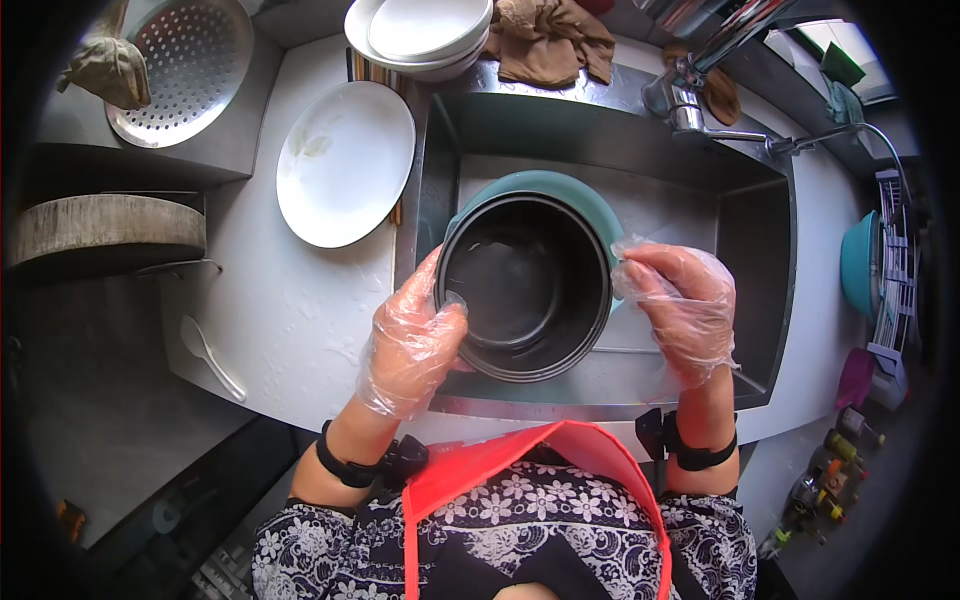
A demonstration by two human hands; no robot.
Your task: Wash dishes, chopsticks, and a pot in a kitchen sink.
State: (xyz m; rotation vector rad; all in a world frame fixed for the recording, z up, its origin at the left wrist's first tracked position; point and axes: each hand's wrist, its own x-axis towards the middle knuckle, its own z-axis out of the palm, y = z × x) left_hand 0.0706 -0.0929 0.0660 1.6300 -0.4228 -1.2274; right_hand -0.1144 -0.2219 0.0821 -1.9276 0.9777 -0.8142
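My left hand [416,341], in a clear plastic glove, grips the left rim of a round dark inner pot [517,289], thumb over the edge. The pot is tilted so that its inside faces me, and its inner wall looks wet. Behind and partly under it shows a teal plastic basin [540,180] in the steel sink [660,180]. Just off the pot's right rim is my right hand [682,300], also gloved. Its thumb and fingertips are drawn together, with loose glove film sticking out past them and no object visible between them.
An oval white plate [345,165] lies left of the sink, near a white spoon [210,356]. Stacked white bowls [420,37] and a brown cloth [555,41] stand behind. The chrome faucet [686,112] reaches over the back right; a dish rack [896,262] is farther right.
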